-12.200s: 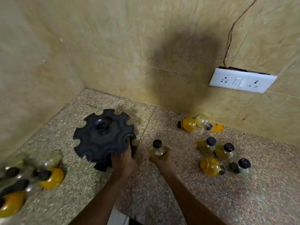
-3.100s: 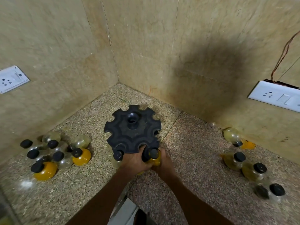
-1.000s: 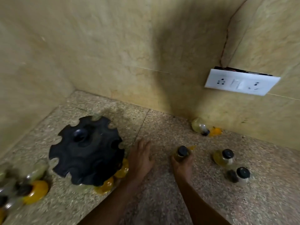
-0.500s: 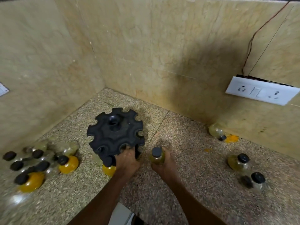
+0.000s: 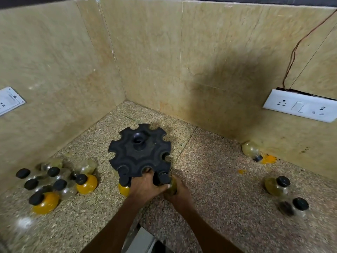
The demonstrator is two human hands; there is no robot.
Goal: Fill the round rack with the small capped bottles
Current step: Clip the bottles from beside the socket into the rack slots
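The black round rack (image 5: 140, 154) stands in the corner of the speckled stone counter, its rim cut with open notches. My left hand (image 5: 144, 187) grips its near edge. My right hand (image 5: 179, 192) holds a small yellowish bottle with a black cap (image 5: 165, 178) pressed against a near-right notch. An orange-filled bottle (image 5: 124, 189) hangs in a near-left notch. Several loose capped bottles (image 5: 54, 181) lie in a cluster at the left. Three more bottles sit at the right: (image 5: 278, 185), (image 5: 299, 207), and one on its side (image 5: 252, 151).
Tiled walls close the corner behind and to the left of the rack. A white socket plate (image 5: 299, 106) with a loose wire is on the right wall, another plate (image 5: 9, 99) on the left wall. An orange spill (image 5: 269, 158) marks the counter by the tipped bottle.
My right hand has carried the bottle left, from open counter to the rack's near-right notch. My left hand stays on the rack's near edge.
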